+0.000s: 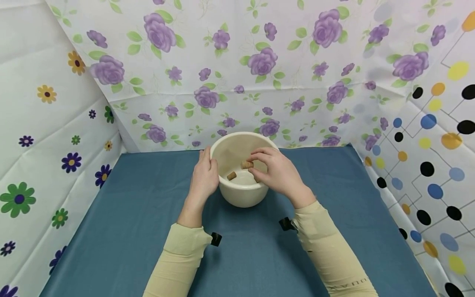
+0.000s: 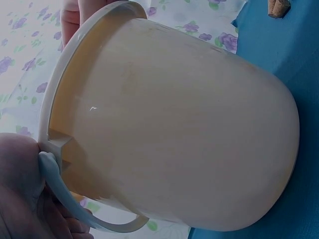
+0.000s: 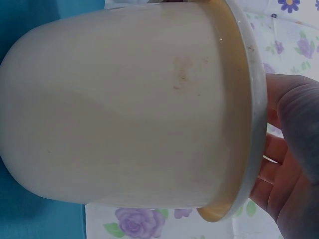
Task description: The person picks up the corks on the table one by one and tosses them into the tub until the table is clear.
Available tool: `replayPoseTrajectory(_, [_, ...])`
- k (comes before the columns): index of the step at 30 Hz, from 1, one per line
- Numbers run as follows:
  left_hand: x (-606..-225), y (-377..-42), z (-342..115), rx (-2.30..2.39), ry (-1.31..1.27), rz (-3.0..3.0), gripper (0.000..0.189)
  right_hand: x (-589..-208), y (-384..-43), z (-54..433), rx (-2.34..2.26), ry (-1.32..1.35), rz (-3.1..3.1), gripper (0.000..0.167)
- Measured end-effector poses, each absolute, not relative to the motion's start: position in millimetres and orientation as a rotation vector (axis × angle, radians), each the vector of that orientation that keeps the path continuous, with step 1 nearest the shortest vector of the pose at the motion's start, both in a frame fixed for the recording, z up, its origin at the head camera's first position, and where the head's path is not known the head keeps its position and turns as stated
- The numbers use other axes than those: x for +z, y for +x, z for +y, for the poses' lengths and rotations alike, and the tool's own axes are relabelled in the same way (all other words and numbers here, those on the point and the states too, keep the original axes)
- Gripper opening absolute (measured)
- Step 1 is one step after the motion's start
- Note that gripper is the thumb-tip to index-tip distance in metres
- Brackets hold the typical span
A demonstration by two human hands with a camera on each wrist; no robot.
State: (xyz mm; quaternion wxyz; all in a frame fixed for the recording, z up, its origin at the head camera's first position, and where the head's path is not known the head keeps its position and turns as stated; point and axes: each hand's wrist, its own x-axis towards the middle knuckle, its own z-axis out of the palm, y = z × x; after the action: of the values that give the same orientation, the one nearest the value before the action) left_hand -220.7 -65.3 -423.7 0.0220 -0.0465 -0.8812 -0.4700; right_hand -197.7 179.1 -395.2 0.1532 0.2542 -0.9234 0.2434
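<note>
A cream plastic bucket (image 1: 243, 196) stands upright on the blue cloth, its mouth toward me. My left hand (image 1: 205, 175) grips the left side of its rim, beside the pale handle (image 2: 70, 201) that hangs there in the left wrist view. Over the bucket's mouth, my right hand (image 1: 276, 171) pinches a cork (image 1: 246, 165) between thumb and fingers. Another cork (image 1: 231, 176) lies inside on the bottom, and a further brown piece shows partly under the right thumb. The right wrist view shows the bucket wall (image 3: 124, 109) with the right fingers behind the rim.
Blue cloth (image 1: 148, 206) covers the table. In the left wrist view, a cork-coloured piece (image 2: 278, 8) lies on the cloth beyond the bucket. Flower-printed sheets (image 1: 208, 97) hang behind and at left, a dotted sheet (image 1: 426, 169) at right.
</note>
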Motion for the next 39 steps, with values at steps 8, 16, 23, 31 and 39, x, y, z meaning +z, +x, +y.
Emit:
replayPoseTrajectory(8, [-424.0, -220.8, -65.5, -1.462, -0.146, -2.719, 0.060, -398.0, -198.5, 179.6, 0.721, 0.720, -2.641, 0.031])
replayPoseTrajectory(16, [-425.2, -221.0, -65.6, -1.463, -0.146, -2.723, 0.061, -400.3, -197.9, 181.7, 0.733, 0.725, -2.626, 0.028])
replayPoseTrajectory(23, [-423.6, -220.4, -65.7, -1.462, -0.146, -2.723, 0.061, -400.4, -195.6, 182.7, 0.745, 0.724, -2.617, 0.027])
replayPoseTrajectory(31, [-424.6, -221.8, -66.1, -1.457, -0.138, -2.730, 0.061, -401.7, -192.6, 186.7, 0.763, 0.721, -2.541, 0.024])
replayPoseTrajectory(39, [-425.3, -222.3, -66.9, -1.463, -0.149, -2.728, 0.061, -404.4, -186.5, 196.6, 0.860, 0.702, -2.449, 0.020])
